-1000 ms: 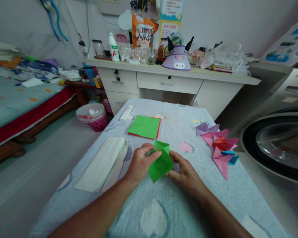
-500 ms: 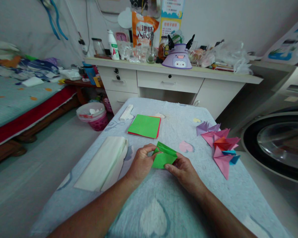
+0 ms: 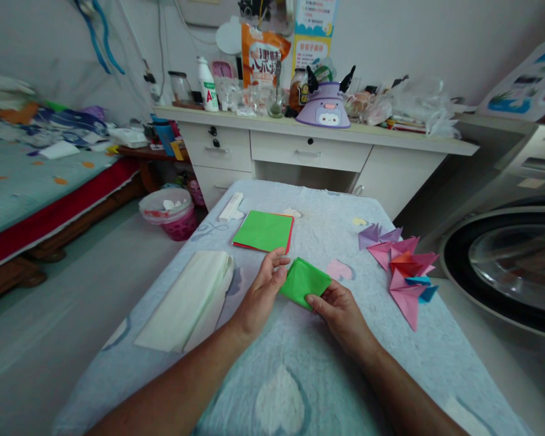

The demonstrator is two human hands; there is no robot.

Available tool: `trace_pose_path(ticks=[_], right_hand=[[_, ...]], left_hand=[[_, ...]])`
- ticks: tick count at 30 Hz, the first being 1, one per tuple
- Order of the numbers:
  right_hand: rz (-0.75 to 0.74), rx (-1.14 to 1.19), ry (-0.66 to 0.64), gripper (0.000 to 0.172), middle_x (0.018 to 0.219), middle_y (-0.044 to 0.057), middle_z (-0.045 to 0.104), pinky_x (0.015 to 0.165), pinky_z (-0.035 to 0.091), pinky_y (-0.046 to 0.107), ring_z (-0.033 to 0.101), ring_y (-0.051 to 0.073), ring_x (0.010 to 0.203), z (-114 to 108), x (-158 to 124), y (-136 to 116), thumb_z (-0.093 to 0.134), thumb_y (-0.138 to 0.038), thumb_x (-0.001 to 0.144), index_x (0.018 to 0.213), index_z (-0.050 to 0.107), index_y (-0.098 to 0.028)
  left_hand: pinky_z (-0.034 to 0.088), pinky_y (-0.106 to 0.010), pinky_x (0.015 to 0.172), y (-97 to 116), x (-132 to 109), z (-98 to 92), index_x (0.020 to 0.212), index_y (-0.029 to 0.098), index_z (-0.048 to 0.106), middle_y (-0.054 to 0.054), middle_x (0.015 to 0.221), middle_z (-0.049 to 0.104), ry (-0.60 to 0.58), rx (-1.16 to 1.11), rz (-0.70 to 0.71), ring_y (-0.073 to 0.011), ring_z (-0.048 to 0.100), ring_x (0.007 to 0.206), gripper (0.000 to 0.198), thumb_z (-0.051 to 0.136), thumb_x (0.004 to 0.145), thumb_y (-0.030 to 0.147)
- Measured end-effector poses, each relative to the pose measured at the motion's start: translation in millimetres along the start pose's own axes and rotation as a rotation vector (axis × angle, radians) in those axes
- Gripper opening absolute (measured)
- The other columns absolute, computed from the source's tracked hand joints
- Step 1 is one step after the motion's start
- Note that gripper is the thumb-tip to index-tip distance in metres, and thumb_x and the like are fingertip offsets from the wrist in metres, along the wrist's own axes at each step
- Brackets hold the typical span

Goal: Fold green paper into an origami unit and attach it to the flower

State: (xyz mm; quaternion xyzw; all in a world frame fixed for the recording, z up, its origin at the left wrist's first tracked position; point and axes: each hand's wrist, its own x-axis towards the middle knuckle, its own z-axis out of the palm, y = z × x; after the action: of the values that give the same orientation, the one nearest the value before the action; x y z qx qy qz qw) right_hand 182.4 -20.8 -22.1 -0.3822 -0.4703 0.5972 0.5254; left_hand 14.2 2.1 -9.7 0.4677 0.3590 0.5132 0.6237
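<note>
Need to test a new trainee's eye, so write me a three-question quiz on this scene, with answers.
1. Which hand clasps the folded green paper between thumb and fingers?
2. True or false: the top sheet of the square paper stack is red.
3. What lies near the right edge of the cloth-covered table?
A) a cup
B) pointed paper shapes
C) a pair of scissors

Key:
1. The right hand.
2. False; the top sheet is green.
3. B; the pointed paper shapes.
</note>
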Motion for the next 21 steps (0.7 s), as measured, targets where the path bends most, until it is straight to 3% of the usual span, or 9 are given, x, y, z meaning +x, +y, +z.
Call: trace_pose_path(ticks=[3,8,10,15,19,21], right_hand=[[0.001,-0.015,0.065,0.032,0.083,0.002,0.071,0.072,0.052,0.031,0.063,0.017,0.072,0,0,-1,0.079,-0.038,0.071,0.096,0.069,-0.022],[0.011,0.010,0.055,0.035,0.083,0.002,0.070,0.066,0.051,0.029,0.062,0.016,0.071,1,-1,-2,0.080,-0.039,0.069,0.096,0.067,-0.021],[0.017,0.028,0.053,0.035,0.082,0.001,0.069,0.065,0.051,0.027,0.062,0.016,0.072,1,-1,-3,0.081,-0.038,0.069,0.096,0.066,-0.021],[0.033,0.038,0.113,0.029,0.064,-0.005,0.059,0.047,0.041,0.019,0.051,0.008,0.050,-6,-1,-4,0.079,-0.039,0.072,0.080,0.059,-0.020],[0.026,0.030,0.106,0.030,0.060,-0.005,0.058,0.048,0.040,0.019,0.052,0.008,0.048,-9,0,-5,0.078,-0.040,0.074,0.078,0.056,-0.019],[0.029,0.027,0.104,0.030,0.060,-0.005,0.059,0.049,0.041,0.020,0.053,0.009,0.049,-8,0,-5,0.077,-0.040,0.075,0.080,0.056,-0.019]], left_hand=[[0.048,-0.029,0.081,0,0,3.6,0.122,0.020,0.052,-0.006,0.108,0.062,-0.074,0.015,-0.084,-0.0187,0.061,0.095,0.061,0.077,0.071,0.041],[0.047,-0.027,0.072,-4,1,6.8,0.091,0.013,0.064,-0.003,0.081,0.066,-0.072,0.092,-0.184,-0.0157,0.061,0.075,0.029,0.072,0.074,0.035],[0.046,-0.025,0.068,-5,1,6.1,0.089,0.013,0.065,-0.002,0.079,0.066,-0.067,0.108,-0.172,-0.0148,0.060,0.072,0.027,0.072,0.074,0.034],[0.042,-0.022,0.060,-4,1,4.3,0.087,0.013,0.064,0.001,0.073,0.063,-0.042,0.200,-0.112,-0.0120,0.056,0.064,0.027,0.074,0.072,0.033],[0.046,-0.023,0.065,-3,1,5.7,0.108,0.017,0.056,-0.001,0.087,0.066,-0.002,0.080,-0.064,-0.0134,0.060,0.073,0.045,0.076,0.070,0.029],[0.045,-0.022,0.063,-3,1,6.4,0.109,0.017,0.054,-0.001,0.086,0.066,-0.012,0.027,-0.093,-0.0122,0.059,0.070,0.046,0.076,0.070,0.028]])
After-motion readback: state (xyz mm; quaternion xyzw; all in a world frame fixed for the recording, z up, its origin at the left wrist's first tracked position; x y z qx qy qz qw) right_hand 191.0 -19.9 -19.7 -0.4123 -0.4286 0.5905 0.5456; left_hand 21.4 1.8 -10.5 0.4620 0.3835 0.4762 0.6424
